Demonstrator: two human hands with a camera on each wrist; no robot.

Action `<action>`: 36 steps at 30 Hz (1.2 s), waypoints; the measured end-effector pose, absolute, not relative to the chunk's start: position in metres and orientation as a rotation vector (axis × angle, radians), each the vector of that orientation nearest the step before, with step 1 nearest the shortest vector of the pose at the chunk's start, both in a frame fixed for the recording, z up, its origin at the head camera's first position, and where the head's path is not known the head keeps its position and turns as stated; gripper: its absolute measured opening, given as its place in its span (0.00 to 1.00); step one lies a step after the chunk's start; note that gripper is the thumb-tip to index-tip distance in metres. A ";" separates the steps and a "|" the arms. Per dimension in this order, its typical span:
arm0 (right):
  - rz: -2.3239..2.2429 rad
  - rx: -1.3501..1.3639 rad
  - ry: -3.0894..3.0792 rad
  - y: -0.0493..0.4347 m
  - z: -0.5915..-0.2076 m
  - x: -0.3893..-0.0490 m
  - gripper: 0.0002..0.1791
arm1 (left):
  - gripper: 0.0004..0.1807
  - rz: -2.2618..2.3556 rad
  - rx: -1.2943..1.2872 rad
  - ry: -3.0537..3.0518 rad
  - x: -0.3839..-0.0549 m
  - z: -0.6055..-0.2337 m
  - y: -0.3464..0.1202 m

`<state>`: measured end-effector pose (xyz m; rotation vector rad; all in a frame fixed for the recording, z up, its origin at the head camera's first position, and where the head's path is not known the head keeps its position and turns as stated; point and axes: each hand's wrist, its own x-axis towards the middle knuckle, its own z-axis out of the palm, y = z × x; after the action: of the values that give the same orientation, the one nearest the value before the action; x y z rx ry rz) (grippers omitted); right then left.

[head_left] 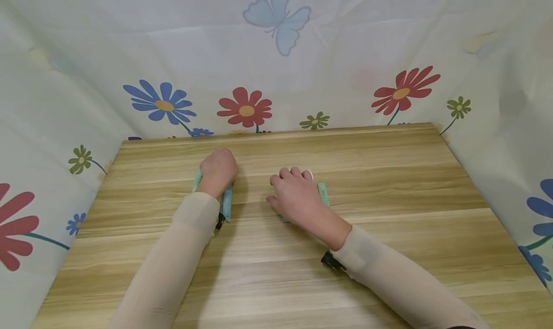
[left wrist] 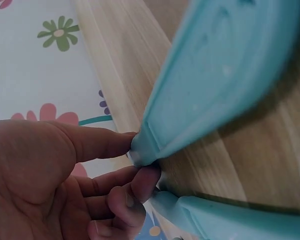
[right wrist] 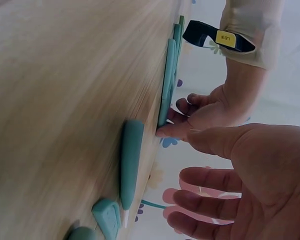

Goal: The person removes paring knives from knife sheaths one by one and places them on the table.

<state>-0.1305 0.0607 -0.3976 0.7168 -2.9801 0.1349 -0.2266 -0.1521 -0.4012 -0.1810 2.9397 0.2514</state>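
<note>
- The left hand (head_left: 219,169) pinches the narrow end of a teal moulded plastic piece (left wrist: 205,85) between thumb and fingers, near the far edge of the wood-grain table (right wrist: 50,100)
- A second teal moulded piece (left wrist: 250,220) lies just beside the first, close under the curled fingers
- The right hand (head_left: 295,197), well apart from the left, has its fingers extended and spread in the right wrist view, clasping nothing
- Nearest to it on the table lie a teal handle (right wrist: 132,160) with a thin pale tip, a small teal piece with a recessed face (right wrist: 108,217) and a rounded teal end (right wrist: 82,233), cut off by the view
- A green lettered strip (head_left: 323,194) shows beside the right wrist in the head view
- The step in hand looks like handling the left piece by its end; whether it is being picked up or set down, I cannot tell
- The next move seems to call for a steady left pinch that avoids dragging the neighbouring piece, while the right fingers would have to close before taking the handle
</note>
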 end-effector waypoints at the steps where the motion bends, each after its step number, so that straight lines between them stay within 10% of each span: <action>1: 0.141 0.717 -2.985 0.059 -0.398 -0.131 0.20 | 0.15 0.256 -0.184 2.939 -0.227 -0.401 -0.152; 36: 0.164 0.769 -3.083 0.026 -0.405 -0.134 0.24 | 0.09 0.635 -0.316 2.794 -0.238 -0.403 -0.161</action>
<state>-0.1341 0.0260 -0.4053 0.7691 -3.0825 0.1643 -0.2375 -0.1607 -0.4032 -0.3160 2.7944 0.6354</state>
